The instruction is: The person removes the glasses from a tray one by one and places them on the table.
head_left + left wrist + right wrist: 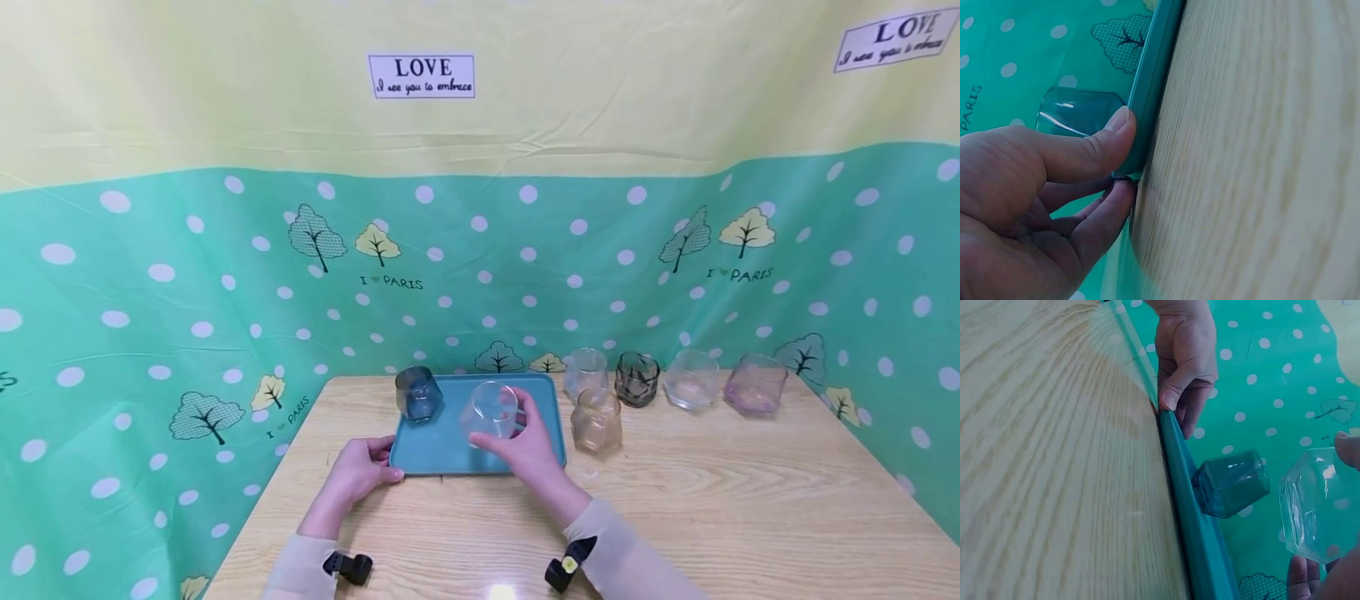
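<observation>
My left hand [358, 471] pinches the near left corner of a blue-green tray [435, 454], thumb on its rim and fingers at its side and underneath, as the left wrist view shows. My right hand [531, 446] holds a clear faceted glass [1313, 506] between thumb and fingers, over the tray's right half. A gap shows between that glass and the tray in the right wrist view. Toward the tray's far left corner stands a dark blue glass [420, 394], which also appears beyond the rim in the right wrist view.
Right of the tray stand an amber glass [597, 422], a clear glass [586, 372], a dark grey glass [637, 380], another clear glass [692, 382] and a pinkish glass [755, 387]. A green and yellow printed curtain [480, 275] hangs behind the wooden table [712, 500].
</observation>
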`<move>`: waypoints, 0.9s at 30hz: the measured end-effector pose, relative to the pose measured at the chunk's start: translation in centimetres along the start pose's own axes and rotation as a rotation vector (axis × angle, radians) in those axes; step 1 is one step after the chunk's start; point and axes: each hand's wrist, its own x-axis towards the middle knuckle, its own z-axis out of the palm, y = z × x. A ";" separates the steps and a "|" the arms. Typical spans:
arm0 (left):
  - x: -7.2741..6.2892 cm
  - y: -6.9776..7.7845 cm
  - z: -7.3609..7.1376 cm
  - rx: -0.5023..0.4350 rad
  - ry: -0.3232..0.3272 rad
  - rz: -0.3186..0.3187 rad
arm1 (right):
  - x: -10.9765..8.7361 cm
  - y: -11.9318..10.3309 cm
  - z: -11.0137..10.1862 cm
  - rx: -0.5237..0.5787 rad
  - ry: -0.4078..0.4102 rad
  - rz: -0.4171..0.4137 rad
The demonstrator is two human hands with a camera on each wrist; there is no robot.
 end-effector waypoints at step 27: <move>-0.3 0.1 -0.1 -0.009 0.010 -0.011 | -1.7 -1.4 -11.1 -0.055 0.029 -0.078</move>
